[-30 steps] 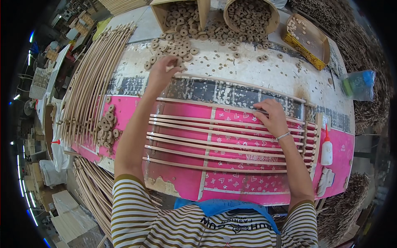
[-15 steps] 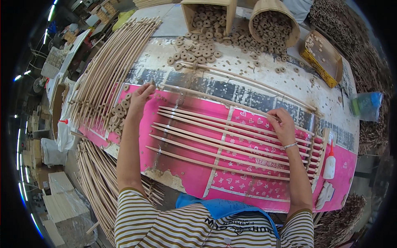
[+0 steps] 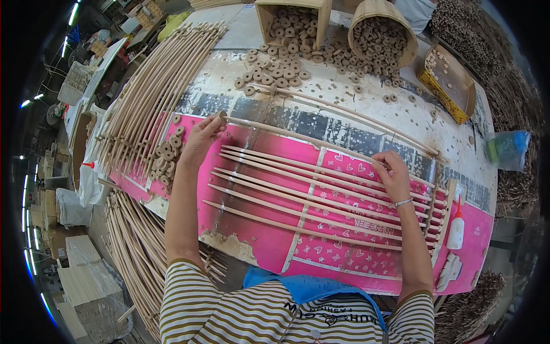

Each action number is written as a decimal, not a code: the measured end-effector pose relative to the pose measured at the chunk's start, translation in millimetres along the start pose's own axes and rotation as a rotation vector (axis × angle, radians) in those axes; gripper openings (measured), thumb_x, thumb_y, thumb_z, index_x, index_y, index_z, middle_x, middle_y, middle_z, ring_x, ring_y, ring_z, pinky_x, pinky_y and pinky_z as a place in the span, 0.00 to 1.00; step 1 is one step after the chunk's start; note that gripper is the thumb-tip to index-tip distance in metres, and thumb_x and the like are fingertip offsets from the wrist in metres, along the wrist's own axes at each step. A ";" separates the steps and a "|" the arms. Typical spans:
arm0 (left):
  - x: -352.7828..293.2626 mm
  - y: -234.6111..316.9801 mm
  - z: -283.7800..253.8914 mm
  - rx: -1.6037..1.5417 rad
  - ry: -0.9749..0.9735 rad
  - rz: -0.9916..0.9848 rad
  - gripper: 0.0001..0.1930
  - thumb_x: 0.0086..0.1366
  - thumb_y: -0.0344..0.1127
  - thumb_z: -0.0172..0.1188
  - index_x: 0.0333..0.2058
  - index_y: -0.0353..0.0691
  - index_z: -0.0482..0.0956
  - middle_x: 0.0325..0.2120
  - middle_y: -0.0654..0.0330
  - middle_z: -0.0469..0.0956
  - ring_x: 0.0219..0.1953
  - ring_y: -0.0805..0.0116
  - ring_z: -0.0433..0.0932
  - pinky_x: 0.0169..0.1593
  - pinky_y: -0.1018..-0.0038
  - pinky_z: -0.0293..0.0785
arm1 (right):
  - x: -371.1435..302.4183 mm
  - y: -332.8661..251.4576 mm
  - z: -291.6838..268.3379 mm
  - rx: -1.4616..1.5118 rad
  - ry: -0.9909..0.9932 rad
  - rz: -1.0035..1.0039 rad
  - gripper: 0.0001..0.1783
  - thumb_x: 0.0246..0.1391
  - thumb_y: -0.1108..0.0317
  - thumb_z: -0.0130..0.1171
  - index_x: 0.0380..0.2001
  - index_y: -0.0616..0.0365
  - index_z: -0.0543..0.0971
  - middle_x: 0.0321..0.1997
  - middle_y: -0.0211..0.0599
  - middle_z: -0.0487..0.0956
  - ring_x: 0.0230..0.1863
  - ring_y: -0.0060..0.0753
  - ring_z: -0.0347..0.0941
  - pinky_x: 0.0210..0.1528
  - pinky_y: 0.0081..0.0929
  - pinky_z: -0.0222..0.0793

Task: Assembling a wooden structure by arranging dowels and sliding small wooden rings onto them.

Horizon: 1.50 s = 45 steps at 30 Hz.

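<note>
My left hand (image 3: 206, 136) is closed on a small wooden ring (image 3: 222, 117), which meets the left tip of a long thin wooden stick (image 3: 292, 134). Whether the tip has entered the hole is too small to tell. Toward the stick's right part, my right hand (image 3: 392, 175) pinches it between thumb and fingers. Nearer me, several similar sticks (image 3: 309, 198) lie side by side on a pink sheet (image 3: 252, 246), their pointed ends to the left. Their right ends run through rings to a wooden strip (image 3: 446, 215).
Loose rings (image 3: 166, 155) lie left of my left forearm, beside a stack of sticks (image 3: 160, 92). More rings spill from a wooden box (image 3: 321, 26) and a round tub (image 3: 355, 28) at the back. A red-tipped glue bottle (image 3: 456, 230) stands at right; beyond is a yellow tray (image 3: 441, 94).
My left hand has moved right and slightly down, bringing the ring to the stick's left tip. My right hand keeps its grip at nearly the same place.
</note>
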State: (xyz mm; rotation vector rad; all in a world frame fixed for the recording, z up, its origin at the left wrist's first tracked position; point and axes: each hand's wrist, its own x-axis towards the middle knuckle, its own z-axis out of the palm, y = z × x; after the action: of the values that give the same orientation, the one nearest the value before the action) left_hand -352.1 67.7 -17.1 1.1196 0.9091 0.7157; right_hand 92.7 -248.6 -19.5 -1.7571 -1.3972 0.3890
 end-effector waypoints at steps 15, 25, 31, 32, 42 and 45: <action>-0.5 -0.6 42.1 0.071 -0.013 -0.014 0.14 0.73 0.43 0.67 0.48 0.40 0.83 0.38 0.68 0.83 0.41 0.80 0.78 0.43 0.80 0.72 | 10.0 -19.7 2.3 -0.149 0.104 -0.150 0.06 0.58 0.73 0.67 0.38 0.58 0.82 0.32 0.37 0.78 0.38 0.41 0.78 0.41 0.34 0.73; 15.3 -8.9 38.7 0.108 -0.087 -0.013 0.09 0.77 0.38 0.61 0.43 0.37 0.80 0.34 0.65 0.80 0.38 0.78 0.77 0.42 0.79 0.73 | 19.6 -6.6 15.0 -0.153 0.072 -0.097 0.09 0.63 0.61 0.64 0.37 0.54 0.83 0.36 0.36 0.81 0.38 0.43 0.78 0.41 0.37 0.74; 30.8 -22.8 48.7 0.022 -0.049 -0.041 0.09 0.74 0.38 0.66 0.46 0.40 0.81 0.37 0.65 0.83 0.38 0.80 0.78 0.41 0.81 0.70 | 14.3 -1.2 5.9 -0.174 0.067 0.007 0.09 0.62 0.59 0.66 0.35 0.53 0.84 0.31 0.34 0.79 0.36 0.40 0.77 0.40 0.37 0.72; 32.3 -24.1 51.7 0.045 -0.054 -0.035 0.09 0.74 0.38 0.66 0.46 0.40 0.81 0.36 0.65 0.83 0.37 0.80 0.78 0.41 0.81 0.70 | 14.3 -2.8 3.9 -0.134 0.024 0.078 0.09 0.61 0.60 0.67 0.36 0.53 0.83 0.31 0.34 0.79 0.35 0.38 0.77 0.39 0.36 0.72; 6.9 4.5 33.7 0.793 0.153 0.458 0.10 0.69 0.35 0.70 0.42 0.35 0.85 0.28 0.67 0.81 0.30 0.78 0.75 0.36 0.77 0.72 | 19.4 15.5 12.6 -0.089 0.004 -0.006 0.11 0.58 0.62 0.70 0.36 0.57 0.83 0.33 0.37 0.79 0.36 0.41 0.77 0.41 0.36 0.72; 20.7 8.5 66.8 1.077 0.032 0.826 0.29 0.56 0.28 0.75 0.58 0.40 0.81 0.47 0.55 0.83 0.52 0.57 0.80 0.54 0.65 0.75 | 13.7 24.8 0.8 -0.094 0.009 0.002 0.10 0.58 0.63 0.70 0.36 0.57 0.83 0.32 0.38 0.80 0.36 0.41 0.77 0.41 0.36 0.73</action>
State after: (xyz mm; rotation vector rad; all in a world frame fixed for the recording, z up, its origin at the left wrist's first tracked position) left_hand -283.7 58.9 -2.9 2.5298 0.8436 0.9101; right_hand 112.9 -236.5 -35.5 -1.8338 -1.4274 0.3209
